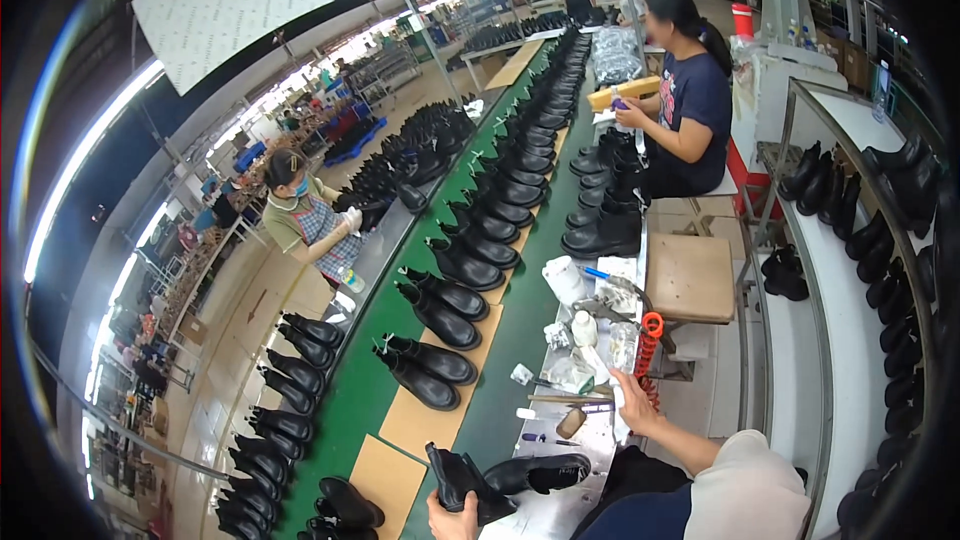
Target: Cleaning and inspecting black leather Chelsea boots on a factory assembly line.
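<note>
Boot (456, 478) in left hand (452, 518); printed white panel (230, 12) overhead.

A shoe factory floor in a large, open hall — black boots (440, 315) stand in a long row, some on cardboard sheets (380, 480), along a green production line (362, 370), with workers (690, 105) on both sides. More footwear (865, 237) lines a metal rack (848, 330), bottles (584, 328) stand on a counter (600, 440) — and tube lights (85, 180) run overhead.
</note>
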`<state>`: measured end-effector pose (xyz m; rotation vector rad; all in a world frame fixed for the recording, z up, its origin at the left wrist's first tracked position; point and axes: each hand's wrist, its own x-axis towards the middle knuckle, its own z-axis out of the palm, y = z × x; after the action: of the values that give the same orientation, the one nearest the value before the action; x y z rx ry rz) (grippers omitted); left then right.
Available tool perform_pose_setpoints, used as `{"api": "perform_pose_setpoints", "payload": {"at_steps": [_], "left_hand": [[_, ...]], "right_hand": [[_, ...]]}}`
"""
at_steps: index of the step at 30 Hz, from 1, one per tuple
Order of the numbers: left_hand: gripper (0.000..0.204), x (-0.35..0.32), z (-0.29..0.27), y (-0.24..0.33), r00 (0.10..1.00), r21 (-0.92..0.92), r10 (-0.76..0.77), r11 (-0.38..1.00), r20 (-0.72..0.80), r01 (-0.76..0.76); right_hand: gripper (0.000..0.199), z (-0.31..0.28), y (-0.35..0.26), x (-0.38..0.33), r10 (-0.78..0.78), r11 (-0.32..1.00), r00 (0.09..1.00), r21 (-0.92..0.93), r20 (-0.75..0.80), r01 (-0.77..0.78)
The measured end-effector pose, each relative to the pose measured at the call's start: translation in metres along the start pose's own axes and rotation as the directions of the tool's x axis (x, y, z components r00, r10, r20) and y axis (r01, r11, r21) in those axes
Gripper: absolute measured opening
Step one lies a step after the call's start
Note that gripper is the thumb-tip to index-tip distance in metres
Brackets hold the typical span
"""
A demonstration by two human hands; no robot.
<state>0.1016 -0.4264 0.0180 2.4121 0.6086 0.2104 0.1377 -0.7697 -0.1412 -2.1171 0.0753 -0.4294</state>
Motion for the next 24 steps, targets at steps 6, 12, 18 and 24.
{"api": "perform_pose_setpoints", "payload": {"at_steps": [6,12,18,24], "left_hand": [[0.066,-0.002,0.007,0.007,0.999,0.052,0.034,0.998,-0.015,-0.033],[0.062,-0.011,0.009,0.015,0.998,0.041,-0.021,0.999,-0.055,0.023],[0.060,-0.022,0.033,-0.010,0.930,-0.044,0.164,0.981,-0.330,-0.189],[0.064,-0.042,0.042,-0.014,0.957,-0.131,0.110,0.980,-0.269,-0.149]], "right_hand": [[0.071,-0.010,0.014,0.002,-0.065,0.984,0.998,-0.163,0.025,0.068],[0.037,0.011,0.065,0.109,0.495,0.763,0.869,0.474,0.009,-0.440],[0.042,-0.004,0.074,0.143,0.493,0.240,0.787,0.811,0.372,-0.534],[0.055,-0.018,-0.058,0.125,0.152,0.870,0.835,0.330,0.528,-0.367]]}}
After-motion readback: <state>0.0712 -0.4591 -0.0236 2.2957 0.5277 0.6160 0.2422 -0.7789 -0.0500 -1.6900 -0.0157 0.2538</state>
